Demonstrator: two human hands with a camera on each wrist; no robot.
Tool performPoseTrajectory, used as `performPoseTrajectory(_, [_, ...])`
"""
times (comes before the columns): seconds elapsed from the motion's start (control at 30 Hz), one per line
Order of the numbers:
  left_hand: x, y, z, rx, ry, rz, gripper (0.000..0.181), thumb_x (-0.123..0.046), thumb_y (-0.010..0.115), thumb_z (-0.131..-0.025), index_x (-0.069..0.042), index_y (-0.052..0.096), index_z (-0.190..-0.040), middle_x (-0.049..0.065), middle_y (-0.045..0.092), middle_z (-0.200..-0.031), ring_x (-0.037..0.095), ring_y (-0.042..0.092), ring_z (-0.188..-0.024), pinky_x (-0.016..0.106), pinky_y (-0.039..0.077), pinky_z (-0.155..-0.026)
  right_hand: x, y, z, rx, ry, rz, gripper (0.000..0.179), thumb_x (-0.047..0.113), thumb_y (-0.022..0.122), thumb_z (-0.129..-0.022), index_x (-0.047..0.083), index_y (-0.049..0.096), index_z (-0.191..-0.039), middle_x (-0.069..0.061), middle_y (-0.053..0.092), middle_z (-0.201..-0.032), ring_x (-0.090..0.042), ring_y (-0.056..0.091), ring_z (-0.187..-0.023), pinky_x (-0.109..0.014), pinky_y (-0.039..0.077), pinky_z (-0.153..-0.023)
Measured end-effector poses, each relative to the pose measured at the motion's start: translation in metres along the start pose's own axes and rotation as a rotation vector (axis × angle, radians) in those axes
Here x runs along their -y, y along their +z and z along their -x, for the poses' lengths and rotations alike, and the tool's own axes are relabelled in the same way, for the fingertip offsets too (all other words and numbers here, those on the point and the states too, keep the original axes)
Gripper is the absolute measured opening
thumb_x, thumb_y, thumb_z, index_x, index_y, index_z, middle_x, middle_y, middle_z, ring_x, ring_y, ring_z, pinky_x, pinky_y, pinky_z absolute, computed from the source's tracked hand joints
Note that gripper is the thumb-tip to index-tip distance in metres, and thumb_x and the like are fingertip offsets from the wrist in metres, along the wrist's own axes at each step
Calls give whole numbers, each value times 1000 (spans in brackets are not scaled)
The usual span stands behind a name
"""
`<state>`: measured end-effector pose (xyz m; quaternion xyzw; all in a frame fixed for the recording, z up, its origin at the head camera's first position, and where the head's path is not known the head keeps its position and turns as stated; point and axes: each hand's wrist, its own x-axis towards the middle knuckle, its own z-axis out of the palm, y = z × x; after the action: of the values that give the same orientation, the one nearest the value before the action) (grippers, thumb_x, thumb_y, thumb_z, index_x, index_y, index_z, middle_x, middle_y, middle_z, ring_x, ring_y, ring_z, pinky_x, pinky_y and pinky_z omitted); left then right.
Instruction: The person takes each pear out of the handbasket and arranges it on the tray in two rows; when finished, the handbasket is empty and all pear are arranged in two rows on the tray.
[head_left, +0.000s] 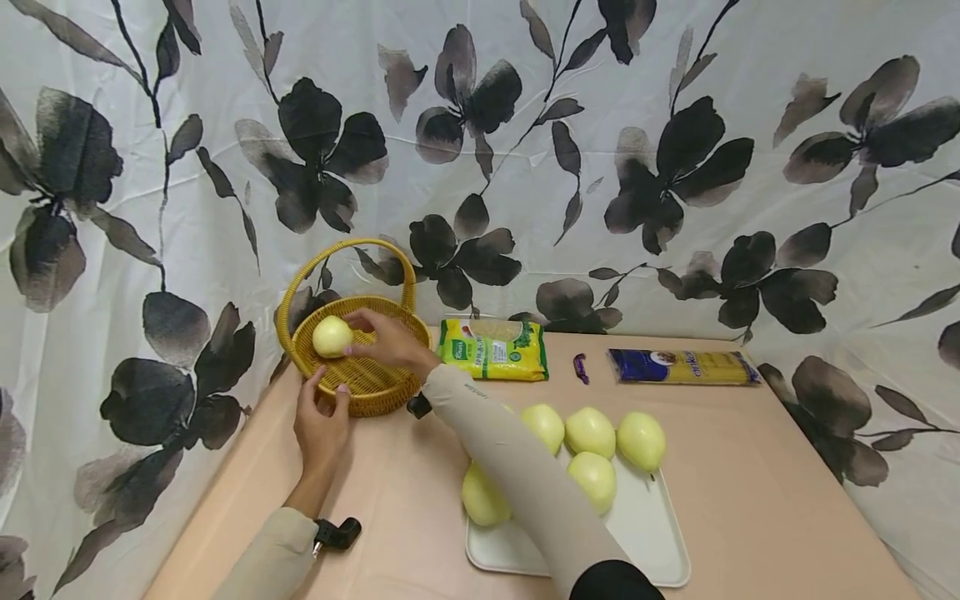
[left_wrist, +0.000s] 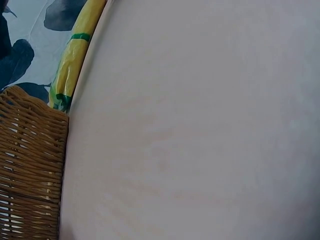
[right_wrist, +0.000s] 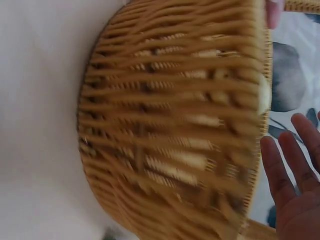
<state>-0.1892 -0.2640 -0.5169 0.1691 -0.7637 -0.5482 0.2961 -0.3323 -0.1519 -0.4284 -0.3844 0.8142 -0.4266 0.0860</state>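
Observation:
A woven yellow-brown basket [head_left: 382,404] with a tall arched handle stands at the back left of the table. One pale yellow-green pear [head_left: 332,337] lies in its left side, by the handle's foot. My right hand [head_left: 386,340] reaches in over the basket, fingertips close to the pear's right side. The right wrist view shows its fingers [right_wrist: 295,165] straight and spread, with the pear [right_wrist: 264,95] just visible past the rim. My left hand [head_left: 322,425] holds the basket's front left edge with bent fingers and thumb. The left wrist view catches only the basket's side [left_wrist: 30,165].
Several pears [head_left: 590,431] sit on a white tray [head_left: 652,542], partly hidden under my right sleeve. Along the back lie a yellow-green food packet [head_left: 495,350], a small purple wrapped piece [head_left: 581,368] and a blue-and-yellow pasta packet [head_left: 684,367]. A floral curtain [head_left: 555,192] hangs behind.

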Motion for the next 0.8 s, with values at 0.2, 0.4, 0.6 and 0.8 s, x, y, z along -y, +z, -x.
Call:
performPoseTrajectory(0.2, [0,-1,0,-9,6,-1,54,-24,60,-109,-12,46,-159,10,43,-166,39,45,-152,57,47,-119,-7,22,-12,-30,-6,-67,62,22,77,-99,8,51,-154,-14,58,-156,-28,54,-146,-37,47,-121])
performPoseTrajectory(0.4, [-1,2,3,-2,1,-8,53,-24,61,-109,-13,46,-159,11,42,-166,42,44,-152,57,47,-120,-13,32,-14,-53,22,-33,64,19,76,-100,8,48,-156,-11,59,-157,-25,55,-147,-34,48,-120])
performPoseTrajectory(0.6, [0,2,2,-12,3,-15,53,-25,61,-109,-13,47,-158,11,44,-166,42,46,-151,58,48,-118,-12,38,-18,-36,-17,-10,65,16,74,-101,5,45,-158,-11,54,-161,-25,52,-149,-32,45,-123])
performPoseTrajectory(0.8, [2,3,1,-13,-3,15,53,-25,61,-108,-13,48,-158,12,45,-165,40,44,-152,59,46,-119,-7,45,-25,-26,20,66,68,21,73,-102,13,43,-162,-4,54,-162,-23,51,-146,-29,46,-120])
